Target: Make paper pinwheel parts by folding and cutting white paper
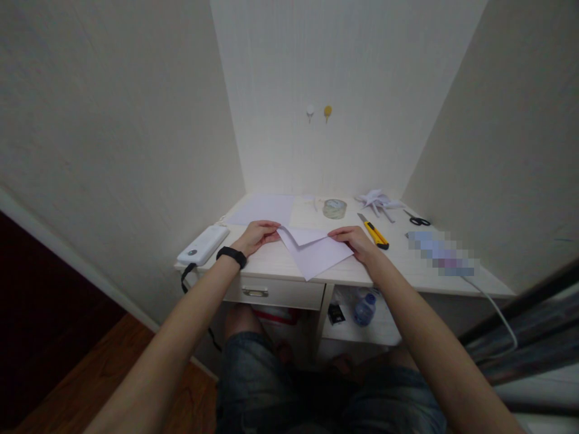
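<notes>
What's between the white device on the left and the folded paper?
In the head view, the left hand and its black wristband are there, the hand holding the folded paper.

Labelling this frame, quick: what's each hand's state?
Left hand: closed, holding the folded paper by its left corner.
Right hand: closed, holding the same paper towards its right side.

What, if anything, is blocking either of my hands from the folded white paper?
Nothing visible: your left hand is at the left end of the folded paper and your right hand at its right. The yellow cutter lies close beyond your right hand, not between it and the paper.
</notes>
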Available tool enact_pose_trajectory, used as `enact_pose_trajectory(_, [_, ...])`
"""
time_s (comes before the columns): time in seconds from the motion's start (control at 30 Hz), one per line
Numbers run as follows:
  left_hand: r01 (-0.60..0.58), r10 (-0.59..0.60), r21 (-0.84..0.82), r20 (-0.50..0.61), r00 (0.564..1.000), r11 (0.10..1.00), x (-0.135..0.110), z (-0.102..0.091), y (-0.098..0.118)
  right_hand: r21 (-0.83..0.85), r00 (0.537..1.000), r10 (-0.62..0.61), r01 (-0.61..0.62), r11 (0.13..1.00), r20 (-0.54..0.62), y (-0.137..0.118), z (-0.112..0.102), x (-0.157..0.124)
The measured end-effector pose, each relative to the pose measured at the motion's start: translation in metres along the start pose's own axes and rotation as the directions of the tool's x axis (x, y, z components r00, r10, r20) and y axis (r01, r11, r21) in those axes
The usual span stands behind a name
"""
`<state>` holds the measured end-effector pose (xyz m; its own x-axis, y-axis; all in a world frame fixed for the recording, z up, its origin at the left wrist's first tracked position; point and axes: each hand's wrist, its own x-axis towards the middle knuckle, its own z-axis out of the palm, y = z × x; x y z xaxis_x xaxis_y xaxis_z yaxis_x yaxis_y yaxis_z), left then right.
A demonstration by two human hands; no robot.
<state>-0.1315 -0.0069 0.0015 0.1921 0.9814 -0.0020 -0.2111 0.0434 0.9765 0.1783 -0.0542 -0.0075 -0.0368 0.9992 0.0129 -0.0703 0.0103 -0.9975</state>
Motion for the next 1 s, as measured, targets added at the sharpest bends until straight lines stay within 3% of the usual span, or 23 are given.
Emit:
enact_pose_trajectory(0.53, [0.041, -0.041, 0.031, -0.01, 0.999, 0.999, -0.006, 0.006, 0.005, 0.1, 1.0, 0.015, -0.015, 0.995, -0.003, -0.001, -0.002, -0.001])
enact_pose_trajectory(0.67, [0.014, -0.011, 0.021, -0.13, 0.991, 1.0, -0.005, 0.006, 0.004, 0.168, 0.998, 0.015, -0.004, 0.986, -0.065, 0.001, -0.002, 0.0])
enact_pose_trajectory(0.77, [-0.027, 0.025, -0.003, -0.231, 0.973, 1.0, -0.006, 0.007, 0.004, 0.156, 0.999, 0.005, 0.002, 0.988, -0.043, 0.003, -0.002, 0.002])
enact_pose_trajectory(1.0, [-0.042, 0.043, 0.01, -0.293, 0.955, 0.999, -0.006, 0.01, 0.005, 0.115, 0.989, -0.028, 0.045, 0.992, -0.145, 0.014, -0.003, 0.012])
